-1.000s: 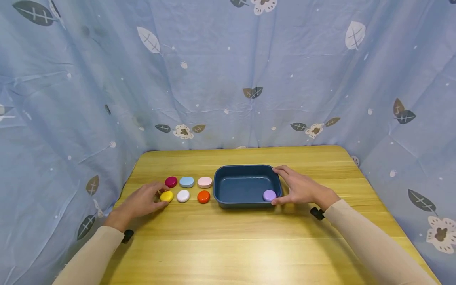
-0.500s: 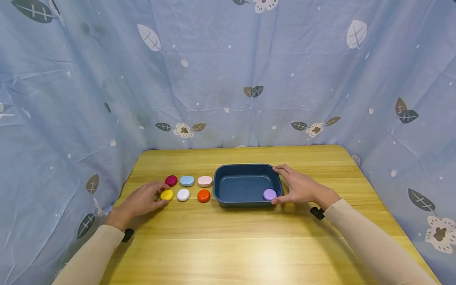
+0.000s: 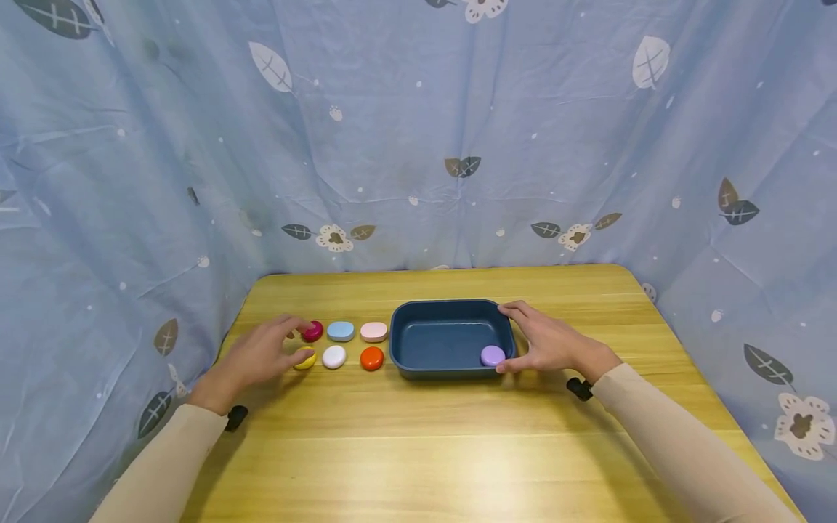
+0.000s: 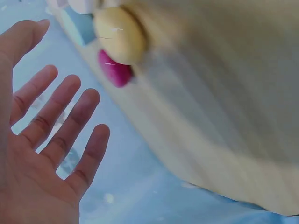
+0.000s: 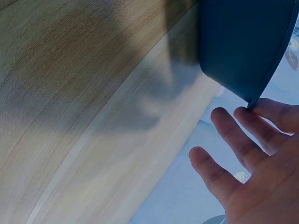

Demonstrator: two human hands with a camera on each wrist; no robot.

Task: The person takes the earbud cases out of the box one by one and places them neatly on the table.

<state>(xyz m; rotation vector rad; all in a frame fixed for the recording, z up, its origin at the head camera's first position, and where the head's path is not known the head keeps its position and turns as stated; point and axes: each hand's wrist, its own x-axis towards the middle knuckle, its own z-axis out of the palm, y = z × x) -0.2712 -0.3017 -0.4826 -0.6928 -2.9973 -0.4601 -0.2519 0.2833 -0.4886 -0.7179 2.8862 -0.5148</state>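
Note:
In the head view my left hand (image 3: 261,354) hovers at the left of the coloured pieces, fingers and thumb apart, nothing held. Its thumb overlaps a glossy yellow round piece (image 3: 304,363), and a fingertip overlaps a dark red one (image 3: 315,333). The left wrist view shows spread fingers (image 4: 63,140) beside the yellow piece (image 4: 120,37). My right hand (image 3: 552,340) spans the right end of a dark blue rectangular dish (image 3: 451,376), thumb at the front corner, fingertips at the back corner. A purple round piece (image 3: 492,356) lies inside that end of the dish.
Left of the dish, light blue (image 3: 341,331) and pink (image 3: 374,332) oval pieces lie behind white (image 3: 334,357) and orange-red (image 3: 372,358) round ones. All rest on a wooden table (image 3: 405,450). A patterned blue curtain (image 3: 392,131) hangs behind and along both sides.
The left fingers have lifted off the sides of the yellow piece and shifted slightly up over it and the dark red one. My right hand and the dish hold their place.

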